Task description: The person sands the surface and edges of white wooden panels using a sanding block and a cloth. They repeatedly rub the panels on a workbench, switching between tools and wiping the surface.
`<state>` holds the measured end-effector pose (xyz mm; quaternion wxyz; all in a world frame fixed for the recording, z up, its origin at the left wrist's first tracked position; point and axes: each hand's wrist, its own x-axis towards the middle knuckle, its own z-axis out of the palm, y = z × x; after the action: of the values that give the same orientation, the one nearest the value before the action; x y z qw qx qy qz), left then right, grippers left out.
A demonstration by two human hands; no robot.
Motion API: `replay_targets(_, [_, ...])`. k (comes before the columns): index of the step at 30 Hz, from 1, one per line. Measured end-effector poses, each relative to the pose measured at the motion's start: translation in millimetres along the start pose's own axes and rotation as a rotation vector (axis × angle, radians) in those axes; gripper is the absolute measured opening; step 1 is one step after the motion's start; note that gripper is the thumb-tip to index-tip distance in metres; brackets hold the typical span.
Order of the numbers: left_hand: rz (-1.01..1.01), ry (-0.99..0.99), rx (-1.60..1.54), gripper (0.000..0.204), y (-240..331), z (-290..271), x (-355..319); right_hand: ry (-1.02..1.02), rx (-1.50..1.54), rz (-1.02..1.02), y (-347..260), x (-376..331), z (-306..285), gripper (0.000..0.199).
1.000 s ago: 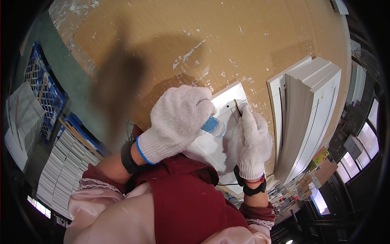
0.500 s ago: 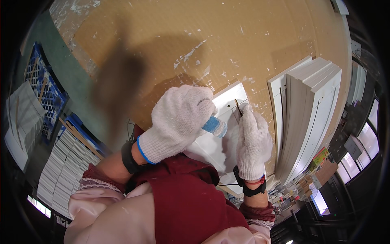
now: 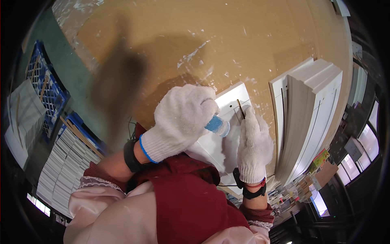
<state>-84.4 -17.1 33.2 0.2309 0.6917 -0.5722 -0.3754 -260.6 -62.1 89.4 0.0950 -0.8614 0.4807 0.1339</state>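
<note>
white panel [image 3: 211,144] is pinned flat on the cardboard-covered table [image 3: 162,44] by the right hand [image 3: 254,148]; a blue-tipped tube [image 3: 217,125] is gripped by the left hand [image 3: 183,120], near the table's right edge.

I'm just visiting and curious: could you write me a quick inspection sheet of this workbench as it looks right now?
Surface: brown bench top, flecked with white smears.
Job's things: white panel under both hands; blue-and-white tube; thin stick.
Clutter: stack of white panels at right.
Hands: gloved left hand grips the tube; gloved right hand rests on the panel, stick at its fingertips.
Cables: nothing seen.
Surroundings: blue crate and stacked sheets at left; windows at right.
</note>
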Motion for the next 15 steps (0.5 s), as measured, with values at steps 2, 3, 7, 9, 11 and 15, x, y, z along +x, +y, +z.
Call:
replay_targets(2, [-0.060,-0.047,-0.027,0.014,-0.1,0.6,1.1,-0.020,0.049,0.030,-4.5,3.3,-5.3,0.044])
replay_targets(3, [-0.007,-0.022,-0.004,0.015,-0.2,0.5,0.7,-0.031,0.045,0.038,-4.5,3.9,-4.5,0.045])
replay_targets(7, [0.115,0.036,0.054,0.018,-1.1,-2.7,-2.4,-0.022,0.048,0.033,-3.8,4.7,-2.5,0.050])
replay_targets(9, [0.131,0.037,0.051,0.019,-0.7,-4.6,-2.5,-0.001,0.075,0.020,-3.0,4.0,-1.9,0.052])
replay_targets(11, [0.148,0.027,0.031,0.020,-0.1,-6.6,-2.2,0.011,0.119,0.018,-2.6,2.7,-1.6,0.054])
replay_targets(15, [0.108,-0.004,0.020,0.021,0.3,-4.6,-1.1,-0.001,0.160,0.023,0.7,1.5,4.1,0.055])
